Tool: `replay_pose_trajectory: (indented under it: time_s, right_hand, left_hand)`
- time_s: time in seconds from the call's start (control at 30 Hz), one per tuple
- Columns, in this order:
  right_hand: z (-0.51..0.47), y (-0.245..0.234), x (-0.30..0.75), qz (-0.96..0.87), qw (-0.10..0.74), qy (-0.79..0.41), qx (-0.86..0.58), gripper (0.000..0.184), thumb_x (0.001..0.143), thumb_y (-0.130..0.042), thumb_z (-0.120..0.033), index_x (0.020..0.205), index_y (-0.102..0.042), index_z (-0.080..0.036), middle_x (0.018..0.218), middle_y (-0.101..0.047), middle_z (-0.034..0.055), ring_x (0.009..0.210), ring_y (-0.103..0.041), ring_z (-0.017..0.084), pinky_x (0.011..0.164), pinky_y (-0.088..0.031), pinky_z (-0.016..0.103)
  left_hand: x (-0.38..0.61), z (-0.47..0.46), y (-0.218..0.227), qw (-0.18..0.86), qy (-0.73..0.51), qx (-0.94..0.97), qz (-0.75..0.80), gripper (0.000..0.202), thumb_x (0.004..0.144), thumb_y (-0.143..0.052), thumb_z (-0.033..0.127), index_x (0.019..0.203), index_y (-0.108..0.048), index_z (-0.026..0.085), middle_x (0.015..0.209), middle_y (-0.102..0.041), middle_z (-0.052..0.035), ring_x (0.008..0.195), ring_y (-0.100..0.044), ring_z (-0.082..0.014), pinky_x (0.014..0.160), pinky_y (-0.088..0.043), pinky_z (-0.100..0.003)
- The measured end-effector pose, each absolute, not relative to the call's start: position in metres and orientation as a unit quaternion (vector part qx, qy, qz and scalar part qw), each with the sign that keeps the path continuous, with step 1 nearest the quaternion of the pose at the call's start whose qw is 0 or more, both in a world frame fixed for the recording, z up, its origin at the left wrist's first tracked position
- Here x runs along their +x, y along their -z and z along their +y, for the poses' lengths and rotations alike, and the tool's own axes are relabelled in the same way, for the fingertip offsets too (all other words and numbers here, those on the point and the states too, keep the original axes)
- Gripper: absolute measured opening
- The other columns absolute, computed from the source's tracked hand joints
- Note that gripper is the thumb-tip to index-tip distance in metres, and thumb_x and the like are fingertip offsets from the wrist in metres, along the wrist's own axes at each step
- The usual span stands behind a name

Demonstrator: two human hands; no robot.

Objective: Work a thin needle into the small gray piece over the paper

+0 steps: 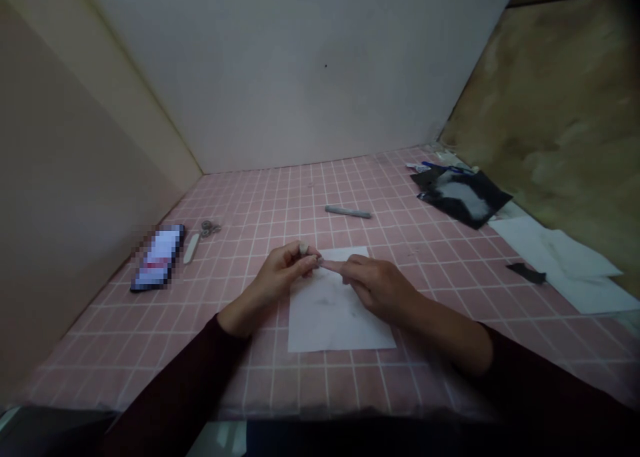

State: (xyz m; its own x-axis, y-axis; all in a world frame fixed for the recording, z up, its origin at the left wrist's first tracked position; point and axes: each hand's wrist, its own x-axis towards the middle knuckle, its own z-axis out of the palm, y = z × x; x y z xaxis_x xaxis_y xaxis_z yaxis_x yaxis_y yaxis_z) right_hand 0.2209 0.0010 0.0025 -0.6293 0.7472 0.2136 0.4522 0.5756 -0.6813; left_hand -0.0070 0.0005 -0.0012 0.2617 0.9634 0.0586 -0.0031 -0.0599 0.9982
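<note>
My left hand [286,269] is closed, thumb and forefinger pinching a tiny greyish piece [319,261] too small to make out. A pale band [303,248] wraps one of its fingers. My right hand [377,283] is curled around what looks like a thin pale stick [332,265], whose tip meets the tiny piece at my left fingertips. Both hands are over a white sheet of paper [340,330], which has faint grey smudges of dust near its middle.
Beyond the hands lies a grey rod [348,211]. A phone [159,257], a white flat stick [191,249] and small grey rings [207,228] are at left. At right are a black sheet with white powder [465,197], white papers [560,260] and a dark scrap [527,273].
</note>
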Motion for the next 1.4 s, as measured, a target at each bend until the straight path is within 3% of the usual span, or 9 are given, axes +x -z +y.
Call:
replay_pose_trajectory:
  time_s: [0.1, 0.23, 0.37, 0.67, 0.83, 1.0, 1.13, 1.27, 1.4]
  right_hand:
    - [-0.002, -0.002, 0.219, -0.867, 0.236, -0.239, -0.367, 0.052, 0.090, -0.043, -0.010, 0.137, -0.062, -0.025, 0.092, -0.065, 0.0075, 0.078, -0.057, 0.017, 0.074, -0.044, 0.031]
    - [0.005, -0.007, 0.221, -0.767, 0.253, -0.494, -0.323, 0.042, 0.093, -0.045, -0.019, 0.129, -0.067, -0.020, 0.072, -0.061, 0.0014, 0.060, -0.051, 0.011, 0.062, -0.042, 0.025]
    - [0.012, -0.009, 0.224, -0.612, 0.195, -0.700, -0.312, 0.048, 0.094, -0.048, -0.032, 0.140, -0.056, -0.021, 0.071, -0.059, -0.0022, 0.041, -0.023, 0.005, 0.042, -0.022, 0.021]
    - [-0.001, -0.001, 0.218, -0.866, 0.236, -0.241, -0.369, 0.053, 0.089, -0.042, -0.010, 0.135, -0.063, -0.023, 0.091, -0.064, 0.0083, 0.079, -0.057, 0.019, 0.074, -0.043, 0.033]
    - [0.005, -0.006, 0.220, -0.777, 0.246, -0.473, -0.335, 0.042, 0.092, -0.046, -0.019, 0.128, -0.068, -0.020, 0.073, -0.061, 0.0022, 0.061, -0.050, 0.012, 0.062, -0.041, 0.026]
    - [0.013, -0.010, 0.225, -0.591, 0.187, -0.718, -0.318, 0.048, 0.093, -0.050, -0.032, 0.139, -0.057, -0.021, 0.071, -0.058, -0.0021, 0.042, -0.021, 0.005, 0.042, -0.019, 0.021]
    - [0.008, -0.006, 0.222, -0.744, 0.247, -0.534, -0.316, 0.041, 0.093, -0.047, -0.024, 0.129, -0.067, -0.022, 0.074, -0.061, 0.0012, 0.058, -0.048, 0.011, 0.059, -0.040, 0.025]
    - [-0.001, -0.002, 0.218, -0.857, 0.257, -0.276, -0.353, 0.051, 0.088, -0.043, -0.010, 0.132, -0.065, -0.025, 0.090, -0.064, 0.0068, 0.079, -0.056, 0.018, 0.076, -0.043, 0.033]
    - [0.002, -0.003, 0.218, -0.818, 0.262, -0.391, -0.331, 0.046, 0.091, -0.044, -0.014, 0.130, -0.067, -0.023, 0.077, -0.063, 0.0029, 0.070, -0.054, 0.014, 0.070, -0.044, 0.028]
  left_hand:
    - [-0.005, 0.001, 0.002, 0.553, -0.453, 0.555, 0.425, 0.019, 0.085, -0.071, 0.032, 0.087, -0.067, 0.014, 0.075, -0.060, -0.0004, 0.065, -0.052, -0.0092, 0.063, -0.042, -0.023]
    - [-0.006, -0.001, 0.000, 0.560, -0.461, 0.557, 0.405, 0.021, 0.081, -0.076, 0.029, 0.096, -0.069, 0.016, 0.087, -0.066, -0.0033, 0.077, -0.059, -0.0119, 0.071, -0.047, -0.024]
    - [-0.007, -0.004, -0.006, 0.523, -0.479, 0.593, 0.381, 0.020, 0.080, -0.077, 0.027, 0.095, -0.070, 0.016, 0.095, -0.065, -0.0049, 0.087, -0.062, -0.0147, 0.079, -0.050, -0.027]
    - [-0.006, 0.002, 0.006, 0.560, -0.456, 0.541, 0.432, 0.020, 0.084, -0.072, 0.033, 0.088, -0.068, 0.014, 0.077, -0.060, -0.0005, 0.066, -0.053, -0.0092, 0.063, -0.043, -0.022]
    - [-0.008, 0.000, 0.003, 0.550, -0.441, 0.580, 0.408, 0.021, 0.083, -0.073, 0.030, 0.097, -0.068, 0.016, 0.090, -0.066, -0.0043, 0.080, -0.061, -0.0135, 0.074, -0.048, -0.027]
    - [-0.009, -0.004, -0.002, 0.499, -0.465, 0.616, 0.394, 0.020, 0.083, -0.074, 0.028, 0.099, -0.069, 0.017, 0.097, -0.066, -0.0059, 0.088, -0.062, -0.0159, 0.080, -0.049, -0.029]
    - [-0.007, -0.002, -0.002, 0.542, -0.463, 0.573, 0.404, 0.020, 0.082, -0.074, 0.031, 0.095, -0.070, 0.016, 0.087, -0.066, -0.0033, 0.078, -0.060, -0.0128, 0.074, -0.048, -0.026]
    - [-0.005, 0.000, 0.001, 0.559, -0.461, 0.536, 0.434, 0.017, 0.082, -0.073, 0.031, 0.087, -0.069, 0.015, 0.074, -0.061, 0.0000, 0.065, -0.054, -0.0091, 0.063, -0.043, -0.023]
    - [-0.005, -0.001, 0.003, 0.561, -0.459, 0.542, 0.425, 0.020, 0.080, -0.076, 0.029, 0.092, -0.069, 0.015, 0.081, -0.065, -0.0019, 0.070, -0.058, -0.0107, 0.066, -0.045, -0.023]
